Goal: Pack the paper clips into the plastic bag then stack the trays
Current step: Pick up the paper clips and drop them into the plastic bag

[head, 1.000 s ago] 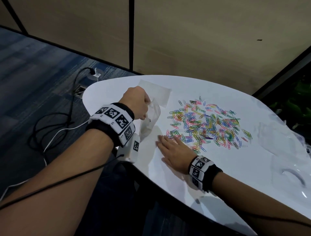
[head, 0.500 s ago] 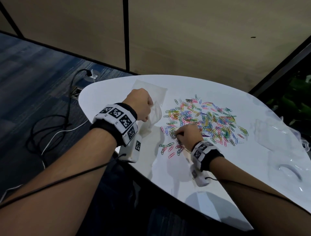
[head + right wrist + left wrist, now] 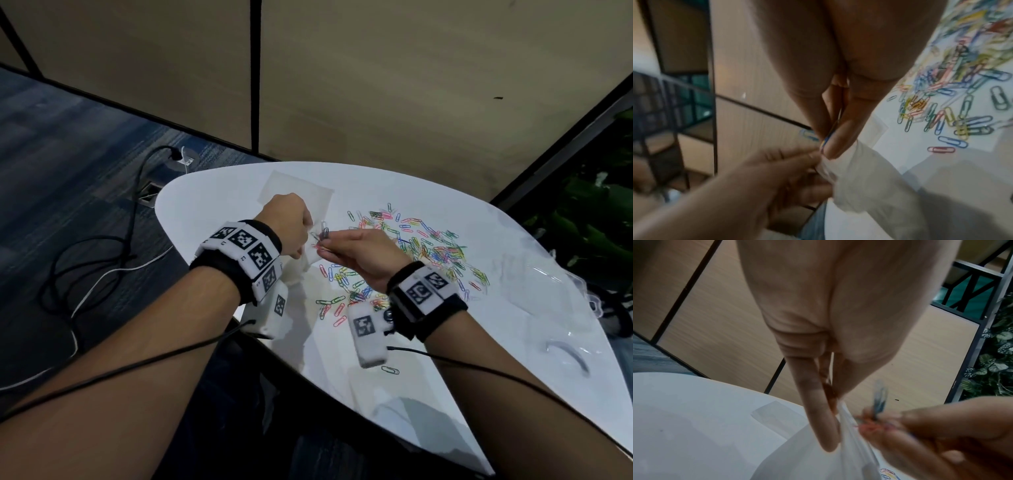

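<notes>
My left hand (image 3: 286, 224) pinches the top edge of the bag (image 3: 818, 464), holding it up over the table (image 3: 428, 359). My right hand (image 3: 361, 255) pinches a small bunch of clips (image 3: 323, 236) right at the bag's mouth, touching it. The rest of the pile (image 3: 421, 251) is spread on the table just past my right hand. Clear trays (image 3: 534, 284) sit off to the right.
</notes>
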Demonstrator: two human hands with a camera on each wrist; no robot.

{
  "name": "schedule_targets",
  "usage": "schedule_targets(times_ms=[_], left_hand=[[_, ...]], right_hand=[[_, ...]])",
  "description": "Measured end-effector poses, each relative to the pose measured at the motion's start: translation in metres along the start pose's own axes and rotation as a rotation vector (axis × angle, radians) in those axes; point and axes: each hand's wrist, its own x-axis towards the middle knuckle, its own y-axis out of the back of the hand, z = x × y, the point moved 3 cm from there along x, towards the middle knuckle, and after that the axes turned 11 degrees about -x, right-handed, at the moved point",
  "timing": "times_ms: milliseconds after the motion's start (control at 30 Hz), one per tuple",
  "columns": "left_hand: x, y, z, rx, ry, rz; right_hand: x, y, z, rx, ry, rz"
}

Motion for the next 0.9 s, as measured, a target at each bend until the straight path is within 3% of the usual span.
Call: schedule_targets(times_ms=[133, 333, 400, 500, 567, 600, 667, 733, 800, 900], left_hand=[[-0.004, 0.0, 0.002, 0.007, -0.031, -0.013], [-0.002, 0.002, 0.002, 0.037, -0.042, 0.007], [-0.001, 0.003, 0.002, 0.032, -0.034, 0.009], [0.001, 0.007, 0.0, 0.03, -0.012, 0.041], [0.001, 0.009, -0.002, 0.026, -0.004, 0.042], [0.0, 0.01, -0.002, 0.025, -0.003, 0.037], [0.0, 0.009, -0.001, 0.031, -0.007, 0.033], [0.0, 0.008, -0.001, 0.051, -0.017, 0.028], [0.0, 0.007, -0.001, 0.068, -0.022, 0.026], [0.002, 0.004, 0.001, 0.093, -0.023, 0.016]], right_hand=[[0.015, -0.022, 0.002, -0.25, 0.047, 0.151], [0.014, -0.036, -0.012, -1.153, 0.361, 0.142], [0.008, -0.034, -0.016, -1.114, 0.42, 0.108], [-0.005, -0.01, -0.009, -0.639, 0.436, 0.271], [-0.009, 0.006, 0.012, -0.783, 0.477, 0.347], [-0.011, 0.009, 0.03, -0.982, 0.474, 0.28], [-0.017, 0.005, 0.076, -1.425, 0.481, -0.026], [-0.023, 0.008, 0.119, -1.75, 0.671, -0.222], [-0.024, 0.019, 0.144, -1.91, 0.767, -0.205], [-0.011, 0.051, 0.153, -2.01, 0.65, -0.046]])
